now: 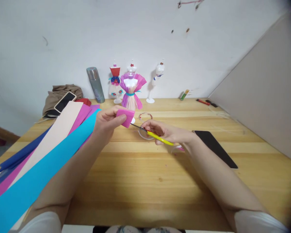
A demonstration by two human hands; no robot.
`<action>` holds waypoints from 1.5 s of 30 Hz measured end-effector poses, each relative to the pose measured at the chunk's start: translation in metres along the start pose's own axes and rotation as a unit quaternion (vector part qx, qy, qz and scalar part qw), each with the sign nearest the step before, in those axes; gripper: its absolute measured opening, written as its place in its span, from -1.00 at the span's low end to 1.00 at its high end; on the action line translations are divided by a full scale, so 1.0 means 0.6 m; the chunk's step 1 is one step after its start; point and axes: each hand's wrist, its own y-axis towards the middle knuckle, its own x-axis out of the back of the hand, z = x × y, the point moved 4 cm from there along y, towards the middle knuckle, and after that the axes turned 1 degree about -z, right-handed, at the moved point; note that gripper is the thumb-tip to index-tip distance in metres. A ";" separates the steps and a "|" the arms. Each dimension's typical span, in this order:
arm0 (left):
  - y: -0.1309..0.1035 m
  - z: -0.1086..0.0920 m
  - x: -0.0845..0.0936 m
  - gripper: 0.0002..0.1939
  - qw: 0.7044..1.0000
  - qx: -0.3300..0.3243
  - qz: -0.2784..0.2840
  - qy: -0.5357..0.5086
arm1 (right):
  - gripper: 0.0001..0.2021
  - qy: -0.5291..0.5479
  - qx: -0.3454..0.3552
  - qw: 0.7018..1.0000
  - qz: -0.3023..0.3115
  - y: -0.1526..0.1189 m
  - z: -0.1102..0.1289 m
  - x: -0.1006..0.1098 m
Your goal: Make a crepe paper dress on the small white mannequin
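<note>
Pinched between the thumb and fingers of my left hand [108, 122] is a small folded piece of pink crepe paper [126, 117]. My right hand [163, 129] grips a pair of scissors with yellow handles [160, 138]. The blades point left, their tips at the lower right edge of the pink paper; whether they touch it I cannot tell. Just beyond my hands stands a small dress form [131, 84] in a pink and cream paper dress with a teal band. Part of its base is hidden behind the pink paper.
Long crepe paper strips in blue, cream and pink [46, 161] lie along the left side, beneath a phone [65, 102] and brown cloth [60, 92]. A steel flask [95, 84] and more dress forms [115, 81] stand by the wall. A black tablet [214, 149] lies right; tape rolls [145, 116] lie mid-table.
</note>
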 end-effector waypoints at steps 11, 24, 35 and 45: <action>0.006 0.024 -0.005 -0.86 0.998 0.035 0.027 -0.035 | -0.35 0.106 0.066 0.992 0.023 -0.003 0.019 -0.010; 0.014 0.050 -0.003 -0.84 0.995 0.060 0.074 -0.027 | -0.31 0.037 0.079 0.996 0.032 -0.010 0.022 -0.011; 0.012 0.066 -0.014 -0.81 0.990 0.104 0.100 0.007 | -0.37 0.021 0.061 0.998 -0.011 -0.010 0.027 -0.012; 0.012 0.075 -0.018 -0.79 0.988 0.112 0.102 -0.026 | -0.37 -0.011 0.061 0.998 -0.016 -0.007 0.026 -0.011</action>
